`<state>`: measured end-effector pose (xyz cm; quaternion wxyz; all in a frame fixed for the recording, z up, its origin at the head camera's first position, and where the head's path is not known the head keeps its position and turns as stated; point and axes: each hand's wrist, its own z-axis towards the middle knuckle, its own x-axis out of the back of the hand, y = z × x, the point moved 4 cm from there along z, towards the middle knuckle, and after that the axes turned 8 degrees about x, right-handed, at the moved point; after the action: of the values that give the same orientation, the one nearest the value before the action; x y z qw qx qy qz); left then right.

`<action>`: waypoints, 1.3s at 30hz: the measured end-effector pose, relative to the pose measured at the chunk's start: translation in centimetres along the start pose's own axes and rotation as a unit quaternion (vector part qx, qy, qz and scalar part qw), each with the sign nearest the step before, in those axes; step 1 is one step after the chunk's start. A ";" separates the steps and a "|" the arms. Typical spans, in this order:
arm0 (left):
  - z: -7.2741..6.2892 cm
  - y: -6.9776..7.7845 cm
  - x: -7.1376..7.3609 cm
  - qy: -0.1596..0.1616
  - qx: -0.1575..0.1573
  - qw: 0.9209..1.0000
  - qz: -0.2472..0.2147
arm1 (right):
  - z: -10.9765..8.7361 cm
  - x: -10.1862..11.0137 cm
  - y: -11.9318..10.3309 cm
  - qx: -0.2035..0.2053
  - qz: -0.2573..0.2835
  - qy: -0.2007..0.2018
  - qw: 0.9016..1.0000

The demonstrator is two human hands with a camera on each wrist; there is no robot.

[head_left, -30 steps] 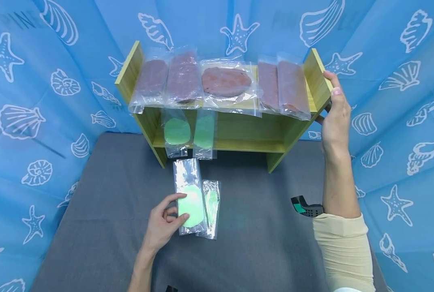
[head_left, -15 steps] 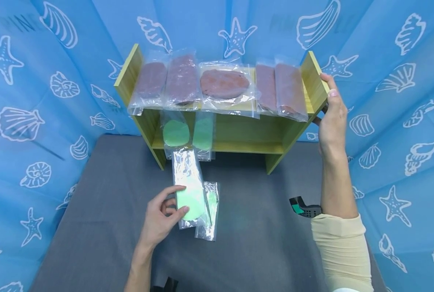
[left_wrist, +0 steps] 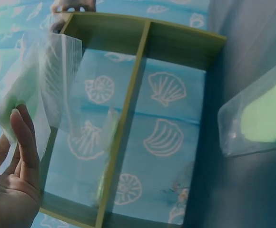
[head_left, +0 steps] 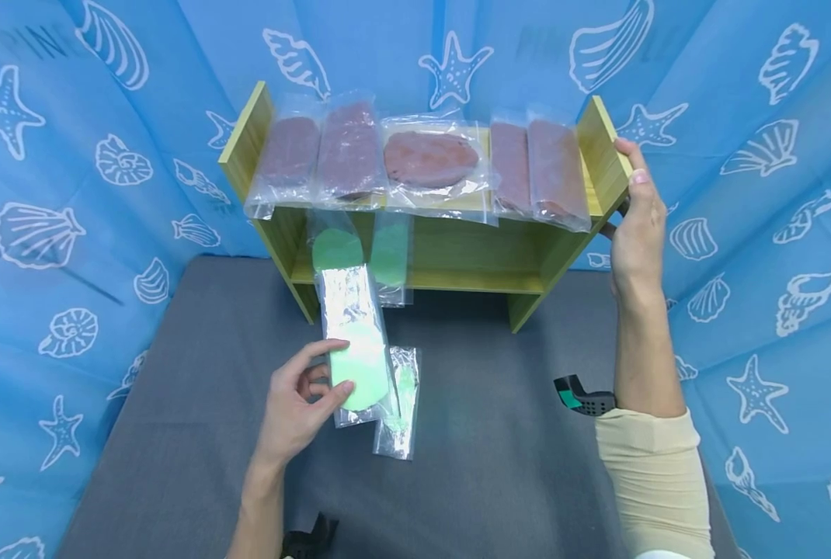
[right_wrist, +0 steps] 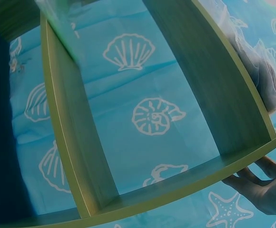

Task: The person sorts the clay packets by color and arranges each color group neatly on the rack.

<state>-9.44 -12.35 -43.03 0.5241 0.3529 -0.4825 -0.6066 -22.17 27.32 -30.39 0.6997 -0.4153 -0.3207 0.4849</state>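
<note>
My left hand (head_left: 293, 411) pinches the edge of a clear plastic bag (head_left: 359, 376) with a flat light green piece inside. The bag's top overlaps the left part of the wooden shelf's lower board. In the left wrist view the thumb and fingers hold this bag (left_wrist: 62, 71) raised beside the shelf (left_wrist: 135, 76). My right hand (head_left: 641, 225) grips the right side panel of the shelf (head_left: 478, 281). From the right wrist, the fingers (right_wrist: 250, 187) show around that panel. Two more bagged green pieces, one bag (head_left: 339, 244) partly covered, sit on the lower board.
Several bagged reddish-brown pieces, such as the oval one (head_left: 431, 157), lie along the top board. Another green bag (head_left: 398, 435) lies on the grey tabletop (head_left: 485, 466), right of the left hand. A blue shell-print curtain (head_left: 59, 233) hangs behind and at both sides.
My left hand has moved the green bag forward and slightly left, so its top now overlaps the lower board and a bag there. The right hand keeps its grip on the shelf.
</note>
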 end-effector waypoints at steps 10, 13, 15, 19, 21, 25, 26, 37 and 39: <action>2.9 -0.4 0.5 0.003 0.024 0.999 0.028 | 0.1 0.0 0.2 -0.009 -0.009 0.002 1.000; 4.0 -0.9 0.3 0.000 0.012 0.999 0.029 | 0.2 -0.1 0.3 -0.009 -0.012 -0.002 1.000; 4.7 -1.4 0.2 -0.003 -0.003 1.000 0.017 | 0.2 -0.2 0.4 -0.008 -0.012 -0.003 1.000; 6.2 -5.7 0.2 -0.008 -0.040 0.999 -0.020 | 0.1 -0.2 0.5 -0.001 -0.003 -0.001 1.000; 6.9 -6.7 0.1 -0.007 -0.049 0.999 -0.019 | 0.1 -0.1 0.4 0.006 0.001 0.002 1.000; 8.1 -3.7 -0.8 0.012 -0.033 0.999 0.033 | 0.2 -0.2 0.3 0.010 0.007 0.003 1.000; 8.4 -3.4 -0.9 0.015 -0.029 0.998 0.046 | 0.2 -0.1 0.3 0.011 0.009 0.004 1.000; 11.8 -2.8 -2.7 0.031 -0.004 0.992 0.119 | 0.2 0.0 0.2 0.016 0.014 0.010 1.000; 12.5 -2.9 -3.1 0.032 -0.003 0.991 0.129 | 0.2 0.0 0.3 0.015 0.010 0.010 1.000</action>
<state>-21.33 -6.70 -42.52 0.6142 0.3054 -0.5049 -0.5240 -22.48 27.39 -30.52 0.7040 -0.4128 -0.3022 0.4927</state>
